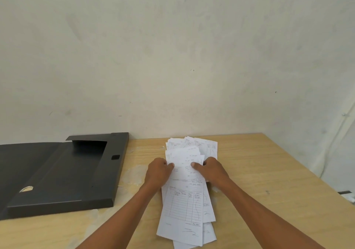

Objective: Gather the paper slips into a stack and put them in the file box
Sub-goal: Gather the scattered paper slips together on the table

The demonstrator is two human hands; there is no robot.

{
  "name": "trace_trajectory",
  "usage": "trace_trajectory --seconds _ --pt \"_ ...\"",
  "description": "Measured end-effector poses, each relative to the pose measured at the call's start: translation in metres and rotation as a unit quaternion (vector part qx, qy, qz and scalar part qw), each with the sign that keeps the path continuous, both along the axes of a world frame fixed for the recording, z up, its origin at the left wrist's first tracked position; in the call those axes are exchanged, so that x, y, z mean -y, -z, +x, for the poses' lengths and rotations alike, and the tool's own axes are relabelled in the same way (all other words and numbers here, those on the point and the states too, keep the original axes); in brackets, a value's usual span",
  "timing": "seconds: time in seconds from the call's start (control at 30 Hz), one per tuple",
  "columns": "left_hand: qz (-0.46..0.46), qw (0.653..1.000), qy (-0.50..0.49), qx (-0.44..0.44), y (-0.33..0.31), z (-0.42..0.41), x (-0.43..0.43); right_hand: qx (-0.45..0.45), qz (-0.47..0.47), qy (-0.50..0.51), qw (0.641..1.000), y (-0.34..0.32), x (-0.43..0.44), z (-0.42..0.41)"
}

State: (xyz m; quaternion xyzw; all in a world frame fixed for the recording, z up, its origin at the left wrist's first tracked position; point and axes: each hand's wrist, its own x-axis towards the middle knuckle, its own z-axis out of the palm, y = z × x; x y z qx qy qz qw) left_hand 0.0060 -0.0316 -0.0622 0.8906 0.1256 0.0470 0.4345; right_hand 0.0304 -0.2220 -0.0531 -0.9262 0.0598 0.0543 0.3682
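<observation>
White slips (185, 191) lie fanned on the counter (269, 181), right of the open box (63, 173). Left hand (158, 172) and right hand (212, 170) pinch the pile's sides, thumbs on top. Thin and limp, likely slippery — best squeezed by both long edges.

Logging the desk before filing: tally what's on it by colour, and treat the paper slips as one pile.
Black: 1, the open file box
White: 1, the pile of paper slips, gripped by the left hand and right hand
Total: 2
</observation>
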Motion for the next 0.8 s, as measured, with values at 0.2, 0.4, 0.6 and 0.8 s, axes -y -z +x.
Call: trace_trajectory --seconds 0.2,0.4,0.6,0.8 --pt "-0.033 0.999 0.0 0.001 -0.011 0.026 -0.012 0.028 -0.109 0.097 0.989 -0.013 0.013 0.029" --pt "-0.094 0.995 0.014 -0.014 -0.012 0.062 -0.011 0.013 -0.02 0.027 0.999 -0.009 0.003 0.058" --pt "-0.046 0.999 0.002 -0.012 -0.011 0.08 -0.011 0.037 -0.105 0.079 0.991 -0.015 0.006 0.078" --pt "-0.094 0.995 -0.012 -0.044 -0.01 0.101 -0.011 -0.001 -0.061 0.008 0.998 -0.012 -0.012 0.091"
